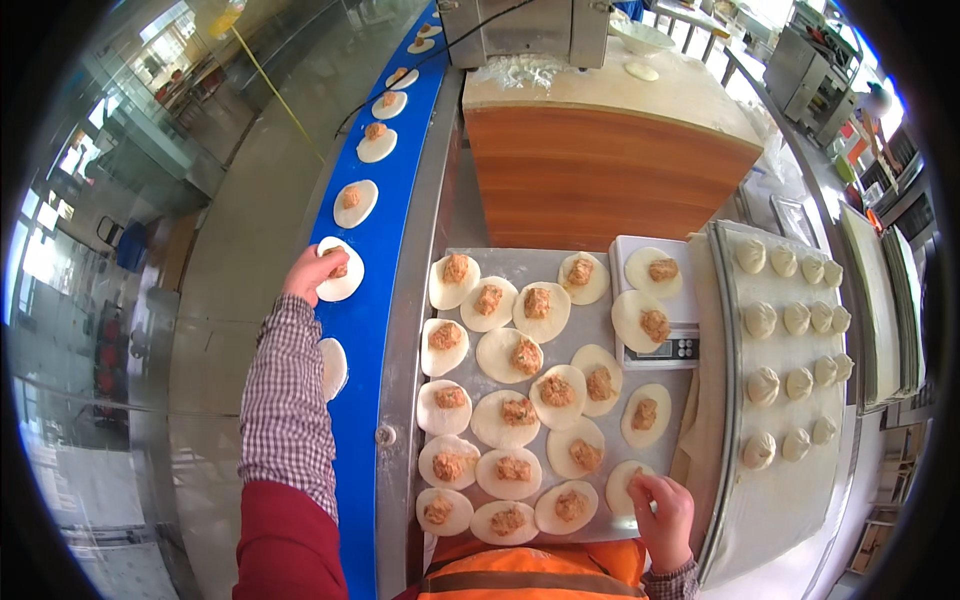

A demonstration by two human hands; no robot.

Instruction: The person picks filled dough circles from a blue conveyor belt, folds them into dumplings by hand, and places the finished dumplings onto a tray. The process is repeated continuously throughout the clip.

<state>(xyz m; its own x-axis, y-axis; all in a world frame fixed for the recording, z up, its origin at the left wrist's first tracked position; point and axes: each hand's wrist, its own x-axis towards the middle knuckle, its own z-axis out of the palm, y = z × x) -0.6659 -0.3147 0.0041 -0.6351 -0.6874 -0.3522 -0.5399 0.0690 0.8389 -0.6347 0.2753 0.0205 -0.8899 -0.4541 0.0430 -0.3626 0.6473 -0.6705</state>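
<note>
On the blue conveyor belt (350, 470) to my left, my left hand (312, 273) is closed at the left edge of a flat dough round (345, 286), fingertips over its filling. Below it a plain-looking dough round (332, 368) lies partly hidden behind my sleeve. At the near right of the metal table, my right hand (665, 518) has its fingers curled and pinched over another dough round (622, 484), covering its middle. Several dough rounds (506, 420) topped with orange-brown filling (557, 391) cover the table (505, 262) between my hands.
A white digital scale (672, 345) holds two filled rounds. Right of it stands a tray (770, 500) with rows of pleated buns (763, 385). More filled rounds (377, 146) line the belt ahead. A wooden counter (610, 165) with a floury metal machine (525, 35) stands beyond.
</note>
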